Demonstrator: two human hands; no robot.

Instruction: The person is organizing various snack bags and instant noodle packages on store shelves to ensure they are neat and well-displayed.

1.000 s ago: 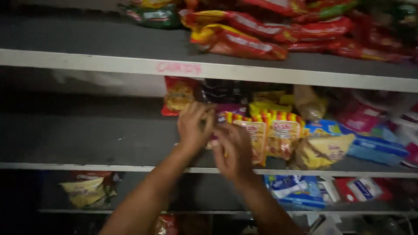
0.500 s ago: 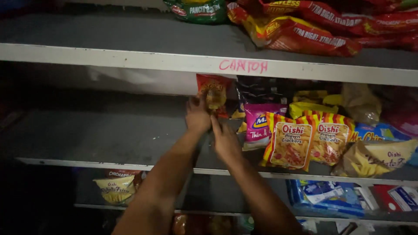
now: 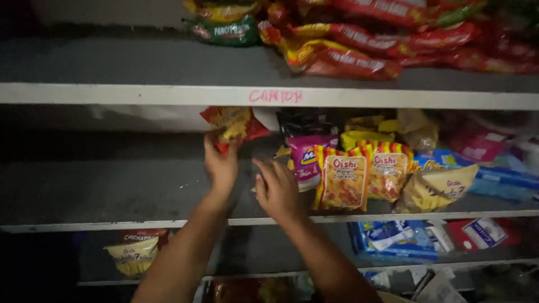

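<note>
Currently my left hand (image 3: 220, 163) is clamped on a red snack packet (image 3: 233, 123); right hand (image 3: 276, 189) hovers spread over the middle shelf (image 3: 112, 185), beside the pink packet (image 3: 303, 160)

Small red-and-yellow snack bag (image 3: 233, 123) at 11 o'clock, two striped orange cracker bags (image 3: 362, 173) at 3 o'clock, long red packs (image 3: 359, 53) at 1 o'clock, yellow bag (image 3: 132, 255) at 8 o'clock.

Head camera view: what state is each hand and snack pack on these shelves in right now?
Left hand: shut on the red snack packet, lifted off the shelf.
Right hand: open, empty, over the middle shelf.
Striped cracker bags: upright, sealed, side by side.
Pink bag: upright behind them.
Red noodle packs: lying piled on the top shelf.
</note>
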